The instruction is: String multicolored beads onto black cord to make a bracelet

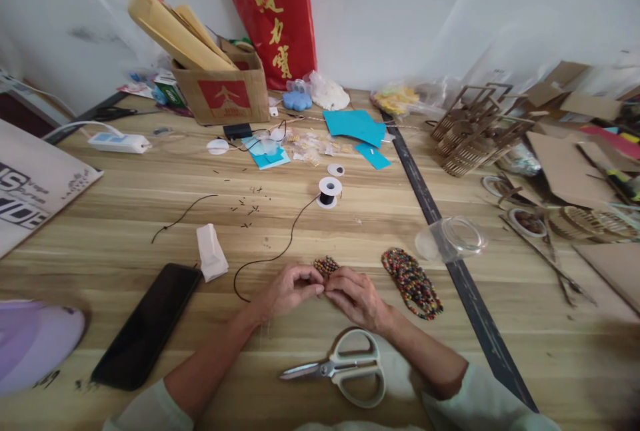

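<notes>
My left hand (294, 291) and my right hand (357, 296) meet fingertip to fingertip above the table, both closed in a pinch. A small bundle of multicoloured beads (326, 265) shows just beyond the fingers, against my right fingertips. What lies in my left pinch is too small to make out. Black cord (291, 239) runs from a white spool (330, 190) in a curve down towards my left wrist, where it passes out of sight. To the right lie coiled bead strands (413, 283). Scissors (345, 368) with pale handles lie below my hands, blades pointing left.
A black phone (147, 326) and a folded white paper (211, 252) lie left. Clear round plastic containers (453, 239) stand right, beside a dark strip (425, 194). A cardboard box (227, 98), blue sheets (353, 126) and woven baskets (467, 141) are at the back.
</notes>
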`<state>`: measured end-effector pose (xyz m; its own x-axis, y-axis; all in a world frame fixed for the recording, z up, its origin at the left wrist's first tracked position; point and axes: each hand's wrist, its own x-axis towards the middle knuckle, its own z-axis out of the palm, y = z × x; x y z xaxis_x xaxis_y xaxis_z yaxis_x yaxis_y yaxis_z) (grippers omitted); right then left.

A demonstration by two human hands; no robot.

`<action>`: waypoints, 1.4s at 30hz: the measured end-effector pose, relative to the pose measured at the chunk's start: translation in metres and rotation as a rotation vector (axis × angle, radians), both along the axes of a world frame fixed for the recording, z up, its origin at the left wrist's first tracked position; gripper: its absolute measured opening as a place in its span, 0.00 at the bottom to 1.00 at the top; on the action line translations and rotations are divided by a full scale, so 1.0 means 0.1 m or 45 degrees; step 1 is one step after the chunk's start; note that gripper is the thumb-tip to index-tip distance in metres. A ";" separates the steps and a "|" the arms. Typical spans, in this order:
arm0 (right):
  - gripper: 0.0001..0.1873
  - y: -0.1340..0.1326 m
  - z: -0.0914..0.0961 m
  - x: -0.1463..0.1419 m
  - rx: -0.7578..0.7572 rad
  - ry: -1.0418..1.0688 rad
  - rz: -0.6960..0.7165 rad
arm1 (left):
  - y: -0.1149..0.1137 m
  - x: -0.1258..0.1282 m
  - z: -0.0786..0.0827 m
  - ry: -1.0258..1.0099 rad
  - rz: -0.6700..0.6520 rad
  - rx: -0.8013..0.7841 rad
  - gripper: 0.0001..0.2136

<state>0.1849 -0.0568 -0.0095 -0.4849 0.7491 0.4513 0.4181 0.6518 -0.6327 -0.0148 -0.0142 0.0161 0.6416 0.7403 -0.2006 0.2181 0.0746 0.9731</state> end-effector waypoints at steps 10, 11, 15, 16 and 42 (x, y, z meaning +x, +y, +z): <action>0.05 0.00 0.01 0.00 -0.030 0.011 0.008 | 0.00 0.00 -0.12 -0.083 0.007 -0.119 0.07; 0.05 0.00 0.01 0.00 -0.036 0.009 0.012 | 0.00 0.00 -0.12 -0.077 0.009 -0.103 0.06; 0.05 0.00 0.00 0.00 -0.047 0.005 0.017 | 0.00 0.01 -0.11 -0.047 0.036 -0.028 0.06; 0.05 0.00 0.00 0.00 -0.049 0.005 0.016 | 0.00 0.01 -0.11 -0.037 0.043 -0.017 0.06; 0.06 0.02 0.00 0.06 0.208 -0.411 -0.209 | 0.01 0.01 -0.13 0.005 0.089 0.055 0.06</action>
<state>0.1908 -0.0544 -0.0095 -0.5009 0.7595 0.4150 0.6858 0.6408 -0.3450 -0.0137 -0.0127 0.0034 0.5874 0.7914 -0.1696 0.2173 0.0477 0.9749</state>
